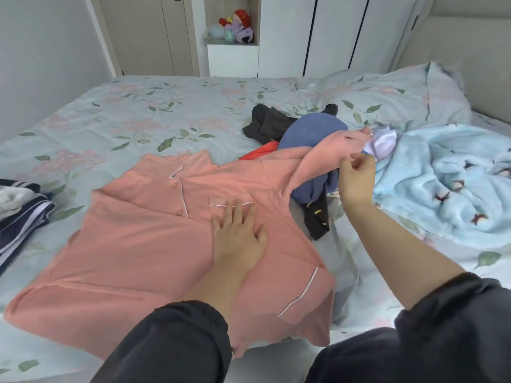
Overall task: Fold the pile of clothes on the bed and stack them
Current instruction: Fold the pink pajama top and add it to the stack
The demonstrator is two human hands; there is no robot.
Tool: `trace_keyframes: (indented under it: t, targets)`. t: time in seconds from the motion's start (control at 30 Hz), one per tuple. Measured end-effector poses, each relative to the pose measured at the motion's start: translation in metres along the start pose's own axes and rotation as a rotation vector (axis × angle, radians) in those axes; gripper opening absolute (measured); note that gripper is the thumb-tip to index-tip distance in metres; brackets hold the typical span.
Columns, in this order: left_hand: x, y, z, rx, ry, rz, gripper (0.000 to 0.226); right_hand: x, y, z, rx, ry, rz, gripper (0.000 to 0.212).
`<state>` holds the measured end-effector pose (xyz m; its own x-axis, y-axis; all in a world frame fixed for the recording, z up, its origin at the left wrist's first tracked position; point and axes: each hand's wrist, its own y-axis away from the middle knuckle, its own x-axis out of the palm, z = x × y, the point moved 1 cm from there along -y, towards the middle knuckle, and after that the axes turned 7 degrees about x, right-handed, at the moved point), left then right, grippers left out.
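Note:
A salmon-pink pyjama shirt (132,244) with white piping lies spread face-up across the bed (154,111). My left hand (239,234) presses flat on its front, just below the chest pocket, fingers straight. My right hand (356,175) pinches the cuff end of the shirt's right sleeve (318,156), lifted over the unfolded pile. That pile holds a blue garment (309,134), dark garments (265,123) and something red (262,152).
Folded navy-and-white striped clothes (22,211) sit at the left edge. A light blue fleece blanket (448,183) is bunched at the right, a floral pillow (392,98) behind it. Wardrobe doors and a shelf with soft toys (237,26) stand beyond the bed.

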<state>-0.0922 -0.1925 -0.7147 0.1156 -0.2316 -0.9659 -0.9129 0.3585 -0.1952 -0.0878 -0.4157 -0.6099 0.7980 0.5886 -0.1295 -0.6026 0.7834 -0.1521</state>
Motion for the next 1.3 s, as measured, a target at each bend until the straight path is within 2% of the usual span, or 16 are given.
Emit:
trace_keyframes:
  t: [0.1,0.17,0.23,0.3,0.37,0.47,0.53,0.57,0.63,0.73,0.87,0.93,1.03,1.1,1.17,1.3]
  targets:
    - [0.003,-0.004,0.003,-0.013,0.002,-0.024,0.063,-0.006,-0.051,0.014,-0.087,0.25,-0.046,0.05]
    - [0.004,-0.007,0.003,0.001,-0.004,-0.042,0.063,-0.006,-0.077,0.021,-0.194,0.494,0.055,0.066]
    - [0.003,-0.008,0.001,0.042,-0.003,-0.065,0.063,-0.005,-0.095,0.021,-0.292,0.794,0.214,0.069]
    - [0.002,-0.01,0.0,0.1,-0.008,-0.08,0.063,-0.003,-0.105,0.019,-0.514,1.065,0.33,0.052]
    - [0.001,-0.011,-0.001,0.158,-0.014,-0.084,0.064,-0.009,-0.104,0.02,-0.756,1.176,0.333,0.026]
    - [-0.001,-0.011,-0.002,0.219,-0.008,-0.091,0.065,-0.037,-0.089,0.012,-1.061,1.086,0.282,0.006]
    - [-0.001,-0.011,-0.003,0.252,-0.01,-0.08,0.065,-0.057,-0.08,-0.015,-1.112,1.118,0.362,0.008]
    - [-0.001,-0.011,-0.003,0.267,-0.014,-0.069,0.065,-0.066,-0.077,-0.032,-1.036,1.145,0.424,0.012]
    - [-0.001,-0.013,-0.003,0.282,-0.008,-0.039,0.065,-0.082,-0.075,-0.057,-0.744,1.135,0.46,0.026]
    - [0.0,-0.014,-0.003,0.277,-0.009,-0.017,0.063,-0.087,-0.082,-0.061,-0.347,0.89,0.276,0.019]
    - [0.0,-0.013,-0.003,0.276,0.013,-0.026,0.062,-0.075,-0.104,-0.048,-0.128,0.673,0.002,0.022]
    - [0.0,-0.014,-0.003,0.275,0.015,-0.031,0.062,-0.07,-0.121,-0.046,0.068,0.554,0.001,0.024]
    - [0.0,-0.013,-0.003,0.272,0.007,-0.035,0.061,-0.062,-0.134,-0.045,0.361,0.341,0.083,0.012]
    - [0.0,-0.013,-0.004,0.273,0.019,-0.037,0.061,-0.055,-0.136,-0.049,0.46,0.253,0.125,0.01]
    - [0.0,-0.013,-0.003,0.272,0.034,-0.039,0.061,-0.051,-0.135,-0.052,0.527,0.104,0.152,0.018]
    - [0.001,-0.014,-0.004,0.274,0.018,-0.038,0.06,-0.069,-0.135,-0.027,0.509,-0.251,0.07,0.005]
